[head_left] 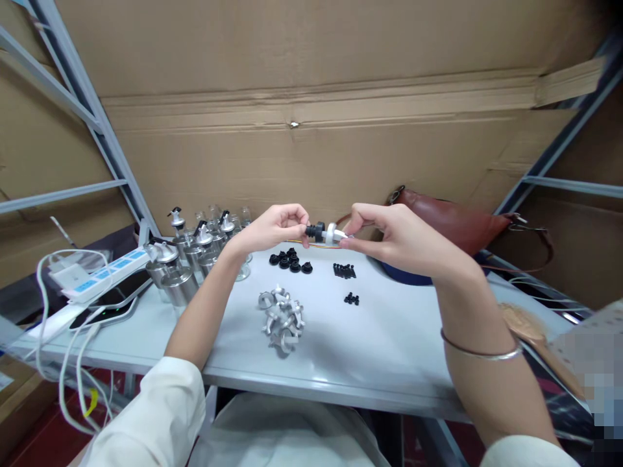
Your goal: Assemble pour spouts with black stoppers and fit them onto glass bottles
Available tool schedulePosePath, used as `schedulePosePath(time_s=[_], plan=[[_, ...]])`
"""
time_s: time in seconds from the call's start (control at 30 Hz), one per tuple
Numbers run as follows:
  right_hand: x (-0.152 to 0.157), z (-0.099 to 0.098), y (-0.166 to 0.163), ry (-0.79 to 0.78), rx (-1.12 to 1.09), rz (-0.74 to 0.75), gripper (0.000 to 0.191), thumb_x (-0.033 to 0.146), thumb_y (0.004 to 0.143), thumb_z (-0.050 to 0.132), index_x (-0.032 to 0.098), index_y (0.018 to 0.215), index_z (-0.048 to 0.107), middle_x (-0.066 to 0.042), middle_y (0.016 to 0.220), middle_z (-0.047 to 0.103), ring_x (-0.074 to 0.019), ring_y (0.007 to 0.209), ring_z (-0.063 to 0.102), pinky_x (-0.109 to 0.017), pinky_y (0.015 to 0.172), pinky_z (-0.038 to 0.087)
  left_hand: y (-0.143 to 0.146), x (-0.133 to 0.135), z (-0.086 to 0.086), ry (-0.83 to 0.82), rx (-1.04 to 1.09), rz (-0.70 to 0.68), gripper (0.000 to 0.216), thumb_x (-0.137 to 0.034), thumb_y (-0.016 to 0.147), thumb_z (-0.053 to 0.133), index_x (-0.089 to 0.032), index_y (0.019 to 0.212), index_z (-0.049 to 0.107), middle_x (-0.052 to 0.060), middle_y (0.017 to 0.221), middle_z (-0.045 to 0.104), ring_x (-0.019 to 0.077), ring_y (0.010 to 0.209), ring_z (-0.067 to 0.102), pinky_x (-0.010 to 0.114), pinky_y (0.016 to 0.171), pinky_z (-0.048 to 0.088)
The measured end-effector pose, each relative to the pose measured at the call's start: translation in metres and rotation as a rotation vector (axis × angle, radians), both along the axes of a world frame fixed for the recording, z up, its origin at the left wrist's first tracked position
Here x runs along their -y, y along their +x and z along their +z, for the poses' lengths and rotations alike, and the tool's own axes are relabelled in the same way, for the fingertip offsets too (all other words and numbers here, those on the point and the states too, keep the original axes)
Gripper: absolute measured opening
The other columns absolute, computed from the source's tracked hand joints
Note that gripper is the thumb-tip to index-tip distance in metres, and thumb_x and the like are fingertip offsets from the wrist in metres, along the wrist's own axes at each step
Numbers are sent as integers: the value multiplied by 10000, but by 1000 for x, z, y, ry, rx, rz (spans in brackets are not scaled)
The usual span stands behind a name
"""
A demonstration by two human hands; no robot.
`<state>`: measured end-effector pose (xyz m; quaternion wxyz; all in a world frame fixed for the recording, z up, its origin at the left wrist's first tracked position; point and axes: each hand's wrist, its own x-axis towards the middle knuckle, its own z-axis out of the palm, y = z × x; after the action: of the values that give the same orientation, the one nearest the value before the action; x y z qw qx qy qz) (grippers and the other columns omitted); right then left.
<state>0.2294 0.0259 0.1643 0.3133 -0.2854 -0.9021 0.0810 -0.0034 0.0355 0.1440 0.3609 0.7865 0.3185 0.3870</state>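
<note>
In front of me, above the table, my left hand [285, 225] pinches a small black ridged plastic piece [317, 231]. My right hand [389, 235] grips, between thumb and fingers, a pale metal-looking piece with a white ring [331, 233]. The two pieces lie end to end in one line; whether they are joined I cannot tell. Below them on the table sit several black round caps [291, 261], short black rods [344, 270] and tiny black parts [351, 299]. A pile of silver metal parts with arms [283, 319] lies nearer to me.
Metal and glass jars with silver pourer-like tops [180, 285] crowd the left of the table [370, 350]. Beside them are a power strip [109, 272], phones [124, 288] and white cables [63, 363]. A brown leather bag [448, 217] rests at the back right, against cardboard [311, 162].
</note>
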Motion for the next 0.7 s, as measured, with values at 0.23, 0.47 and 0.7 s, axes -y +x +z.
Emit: schedulePosePath(time_s=[0.23,0.47,0.7], plan=[[2,-4,-6,94,-23,-63,159,323,812,600,203,727,540,-7,801,694,-129,590,567,-255,532,385,3,4,1,-16,28,-8,81,-174,806,553,-146,795,478,1,697,639,98,690,661,220,675,495],[7,-3,-6,72,-55,-84,202,363,785,636,205,701,543,-11,722,685,-126,538,537,-260,471,345,5,10,5,20,29,19,76,-146,780,549,-148,779,473,-3,662,642,82,653,645,193,629,475],[11,-4,-4,24,-102,-77,228,407,790,630,209,699,563,-12,650,678,-143,562,570,-266,478,364,15,15,3,69,46,134,97,-77,718,528,-152,740,471,-19,609,624,65,595,616,160,545,419]])
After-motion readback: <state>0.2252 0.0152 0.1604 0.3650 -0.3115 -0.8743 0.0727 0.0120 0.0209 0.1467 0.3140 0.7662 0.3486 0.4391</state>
